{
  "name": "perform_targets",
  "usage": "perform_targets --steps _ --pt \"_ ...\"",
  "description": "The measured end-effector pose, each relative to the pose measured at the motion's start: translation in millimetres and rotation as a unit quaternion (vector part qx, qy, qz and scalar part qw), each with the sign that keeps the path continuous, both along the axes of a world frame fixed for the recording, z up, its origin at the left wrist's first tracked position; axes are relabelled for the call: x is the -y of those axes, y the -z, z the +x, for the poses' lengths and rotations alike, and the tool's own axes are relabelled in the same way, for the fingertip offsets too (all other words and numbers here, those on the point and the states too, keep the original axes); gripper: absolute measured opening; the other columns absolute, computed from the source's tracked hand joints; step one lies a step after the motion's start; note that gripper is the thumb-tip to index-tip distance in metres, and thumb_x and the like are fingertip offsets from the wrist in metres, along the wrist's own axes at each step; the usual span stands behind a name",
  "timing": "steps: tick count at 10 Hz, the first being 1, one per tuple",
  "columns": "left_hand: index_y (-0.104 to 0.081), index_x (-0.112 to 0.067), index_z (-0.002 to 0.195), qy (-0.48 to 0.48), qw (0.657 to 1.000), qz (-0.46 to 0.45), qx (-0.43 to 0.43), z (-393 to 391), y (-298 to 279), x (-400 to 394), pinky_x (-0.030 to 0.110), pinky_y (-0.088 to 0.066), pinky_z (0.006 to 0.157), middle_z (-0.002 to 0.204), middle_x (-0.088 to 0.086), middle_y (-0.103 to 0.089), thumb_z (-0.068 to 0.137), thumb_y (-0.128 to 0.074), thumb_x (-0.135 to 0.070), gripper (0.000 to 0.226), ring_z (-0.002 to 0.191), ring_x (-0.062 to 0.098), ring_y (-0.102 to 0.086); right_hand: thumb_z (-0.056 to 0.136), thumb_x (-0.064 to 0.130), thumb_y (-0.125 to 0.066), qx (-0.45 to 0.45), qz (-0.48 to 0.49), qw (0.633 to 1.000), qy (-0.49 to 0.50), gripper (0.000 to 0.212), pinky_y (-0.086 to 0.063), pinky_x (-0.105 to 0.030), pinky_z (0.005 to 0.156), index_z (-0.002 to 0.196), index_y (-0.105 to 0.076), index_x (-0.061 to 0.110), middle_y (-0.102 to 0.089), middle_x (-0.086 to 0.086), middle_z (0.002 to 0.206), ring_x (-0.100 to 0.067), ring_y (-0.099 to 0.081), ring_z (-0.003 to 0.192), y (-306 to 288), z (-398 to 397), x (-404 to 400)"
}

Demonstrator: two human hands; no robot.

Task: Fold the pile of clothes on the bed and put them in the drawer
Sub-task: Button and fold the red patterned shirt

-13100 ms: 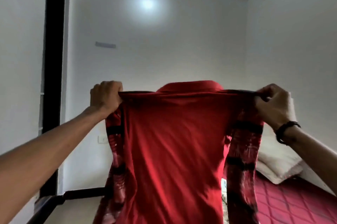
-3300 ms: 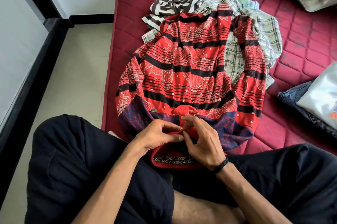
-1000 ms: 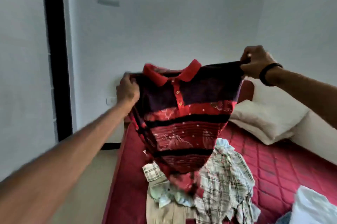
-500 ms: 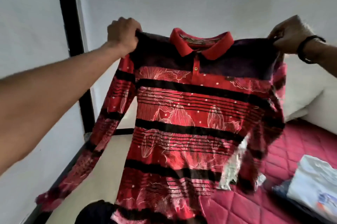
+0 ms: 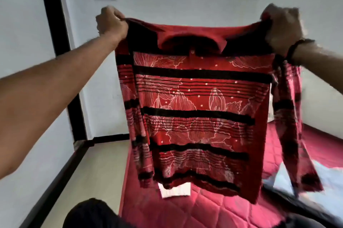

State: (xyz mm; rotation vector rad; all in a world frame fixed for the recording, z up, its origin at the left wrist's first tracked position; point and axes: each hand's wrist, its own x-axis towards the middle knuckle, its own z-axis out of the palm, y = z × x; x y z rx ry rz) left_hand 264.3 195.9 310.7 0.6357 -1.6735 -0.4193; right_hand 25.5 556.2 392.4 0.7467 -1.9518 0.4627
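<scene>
Red striped shirt (image 5: 196, 116) hanging between gripping hands, left hand (image 5: 111, 22), right hand (image 5: 282, 29).

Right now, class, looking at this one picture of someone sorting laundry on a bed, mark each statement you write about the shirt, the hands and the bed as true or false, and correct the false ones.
1. The red long-sleeved shirt with black stripes is held up in the air. True.
2. Only the left hand grips the shirt. False: the right hand grips the other shoulder too.
3. The shirt's red collar is at the top. True.
4. The quilted mattress is blue. False: it is pinkish red.
5. A dark wristband sits on the left wrist. False: it is on the right wrist.
</scene>
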Motion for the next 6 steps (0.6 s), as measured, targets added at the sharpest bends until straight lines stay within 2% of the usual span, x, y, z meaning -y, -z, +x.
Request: perform_targets --steps 1,2,3,4,5,6 --pt "-0.073 -0.011 0.1 0.014 0.995 -0.101 0.007 -6.4 5.9 0.0 0.027 -0.051 0.09 0.102 0.009 -0.076 0.081 -0.057 0.0 0.027 0.098 0.025 -0.07 0.079 0.011 -0.057 -0.082 0.043 0.996 -0.011 0.027 -0.046 -0.055 0.09 0.098 -0.062 -0.007 -0.052 -0.029 0.106 -0.046 -0.046 0.111 91.8 22.1 -16.7" --pt "-0.076 -0.009 0.102 0.022 0.966 -0.252 0.053 -14.1 0.3 4.2 0.034 -0.049 0.091 0.101 0.015 -0.075 0.077 -0.06 0.003 0.033 0.1 0.034 -0.066 0.076 0.003 -0.07 -0.054 -0.045 0.997 -0.014 0.024 -0.041 -0.048 0.092 0.099 -0.064 -0.004 -0.055 -0.026 0.105 -0.044 -0.048 0.11 112.9 8.1 -18.0" --pt "-0.08 -0.018 0.106 0.001 0.955 -0.285 0.084 -20.5 -15.8 7.8 0.042 -0.056 0.091 0.103 0.011 -0.077 0.077 -0.063 0.0 0.037 0.102 0.037 -0.069 0.081 0.0 -0.063 0.019 -0.15 0.983 -0.101 0.017 -0.045 -0.042 0.086 0.096 -0.071 0.001 -0.066 -0.025 0.092 -0.038 -0.062 0.092 86.3 -8.9 -13.1" --pt "-0.083 -0.025 0.099 0.021 0.976 -0.159 0.147 -28.7 -38.6 17.1 0.037 -0.061 0.075 0.088 0.006 -0.08 0.079 -0.068 -0.002 0.034 0.077 0.03 -0.075 0.09 -0.008 -0.056 0.236 -0.151 0.931 -0.234 0.018 -0.05 -0.039 0.065 0.091 -0.074 -0.005 -0.067 -0.021 0.079 -0.028 -0.059 0.073 58.7 -25.9 -14.6" --pt "-0.082 -0.019 0.079 0.091 0.972 -0.07 0.206 -35.8 -52.3 31.9 0.026 -0.052 0.056 0.058 0.001 -0.072 0.079 -0.069 0.001 0.024 0.046 0.016 -0.063 0.091 -0.017 -0.051 0.346 -0.147 0.899 -0.224 0.024 -0.058 -0.028 0.048 0.094 -0.074 -0.008 -0.065 -0.019 0.079 -0.028 -0.059 0.07 47.0 -40.8 -22.7" --pt "-0.078 -0.01 0.067 0.163 0.959 -0.029 0.231 -39.9 -61.3 52.1 0.018 -0.044 0.04 0.05 0.001 -0.066 0.087 -0.073 -0.003 0.022 0.039 0.006 -0.056 0.082 -0.004 -0.058 0.205 -0.074 0.976 -0.013 0.024 -0.054 -0.028 0.05 0.073 -0.076 0.009 -0.062 -0.012 0.057 -0.027 -0.056 0.053 44.2 -63.0 -28.6"
